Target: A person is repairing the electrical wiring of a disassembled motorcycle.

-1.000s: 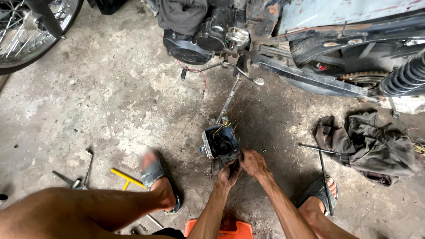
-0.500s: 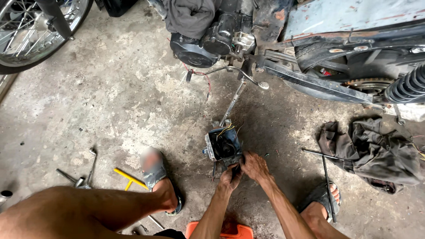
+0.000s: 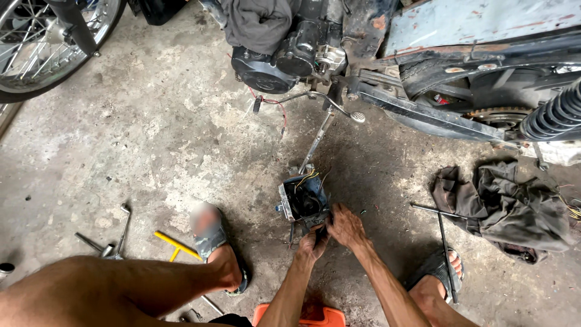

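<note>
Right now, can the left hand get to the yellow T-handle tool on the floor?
Probably yes, but not freely: the left hand is on the small wired part, and the left foot sits between it and the yellow T-handle tool.

Can't really see what the left hand [image 3: 311, 242] and right hand [image 3: 345, 225] are pinching, fingers cover the near edge of that small wired box [image 3: 302, 200]. Wheel [image 3: 42, 42] and orange stool [image 3: 301, 316] get cropped by the frame.
</note>
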